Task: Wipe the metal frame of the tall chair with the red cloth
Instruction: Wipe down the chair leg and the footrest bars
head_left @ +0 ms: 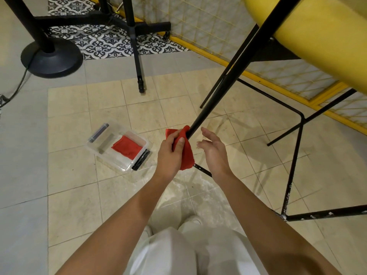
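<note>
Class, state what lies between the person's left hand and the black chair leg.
The red cloth, which the left hand grips round the chair leg; the head view shows it.

We see cream floor tiles [139,112] across the middle, grey tiles [21,155] along the left, patterned black-and-white tiles [111,42] at upper left beside a round black stand base [51,60], and a yellow-framed mesh panel [208,22] at upper right.

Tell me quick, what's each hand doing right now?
Left hand: grips the red cloth, wrapped round the black chair leg.
Right hand: open, fingers relaxed, holding nothing, beside the leg.
</note>
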Demonstrator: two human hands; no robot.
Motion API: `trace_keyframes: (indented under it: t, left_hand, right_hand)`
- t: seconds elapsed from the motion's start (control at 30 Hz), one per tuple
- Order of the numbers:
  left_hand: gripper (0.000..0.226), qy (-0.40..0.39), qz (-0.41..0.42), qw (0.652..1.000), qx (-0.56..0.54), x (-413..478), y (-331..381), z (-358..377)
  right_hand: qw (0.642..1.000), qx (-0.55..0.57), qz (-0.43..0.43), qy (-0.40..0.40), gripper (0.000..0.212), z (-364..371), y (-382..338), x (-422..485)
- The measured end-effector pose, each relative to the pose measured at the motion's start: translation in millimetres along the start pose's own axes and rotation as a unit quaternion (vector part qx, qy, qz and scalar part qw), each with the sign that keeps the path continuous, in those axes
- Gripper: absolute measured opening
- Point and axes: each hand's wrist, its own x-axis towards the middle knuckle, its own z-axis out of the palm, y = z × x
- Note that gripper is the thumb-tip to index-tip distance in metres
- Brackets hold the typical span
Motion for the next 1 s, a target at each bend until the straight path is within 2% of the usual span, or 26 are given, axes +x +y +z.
trace_keyframes:
  t: [0.07, 0.17, 0.33, 0.53, 0.7, 0.77, 0.83, 1.0]
  left_hand:
    - [0.037, 0.009, 0.016, 0.999, -0.028, -6, 9, 4]
    - [0.042, 0.024, 0.07, 0.997, 0.012, -8, 16, 10]
    - [0.042, 0.036, 0.084, 0.993, 0.071, -4, 8, 12]
    - [0.037, -0.046, 0.023, 0.988, 0.142, 18, -14, -9]
    - [0.03, -0.041, -0.023, 0.999, 0.021, 25, -11, -22]
    - [0.031, -0.074, -0.002, 0.996, 0.056, 23, -15, -16]
    - [0.032, -0.072, 0.017, 0.994, 0.08, 23, -25, -8]
    - [0.033, -0.065, -0.046, 0.985, 0.154, 33, -56, -8]
  right_hand:
    - [1.0, 0.008, -0.012, 0.009, 0.045, -3, -3, 1]
    - [0.999, 0.021, -0.028, 0.024, 0.044, -9, -5, 1]
    - [1.0, 0.018, -0.022, 0.006, 0.043, -5, 0, 1]
    - [0.999, 0.031, 0.025, -0.017, 0.039, 9, 9, 4]
    - [0.999, 0.033, 0.026, -0.006, 0.032, 9, 15, 5]
    - [0.999, 0.037, 0.029, -0.007, 0.032, 11, 19, 7]
    - [0.998, 0.044, 0.034, -0.01, 0.033, 14, 23, 7]
    - [0.998, 0.039, 0.043, -0.012, 0.032, 17, 31, 12]
